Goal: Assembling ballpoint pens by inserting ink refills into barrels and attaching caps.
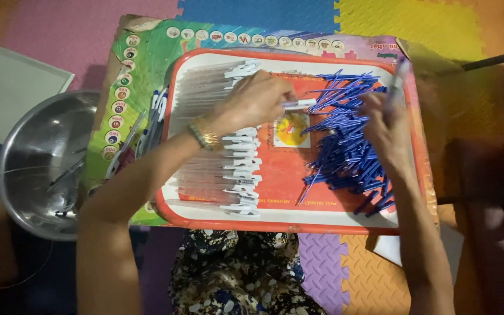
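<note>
A red-rimmed tray [275,224] rests on a colourful board. On its left lies a row of clear pen barrels with white caps [237,169]. On its right is a heap of blue pen refills [345,146]. My left hand [255,99], with a gold bracelet on the wrist, is shut on a clear pen barrel with a white cap [298,104] above the middle of the tray. My right hand [383,125] hovers over the blue heap and holds a thin pen part [399,73] that is blurred.
A steel bowl [27,169] with a few pens inside stands to the left of the board. A white tray [7,81] lies at the far left. Foam floor tiles in pink, blue, yellow and purple surround everything. A few assembled pens [147,125] lie beside the tray's left edge.
</note>
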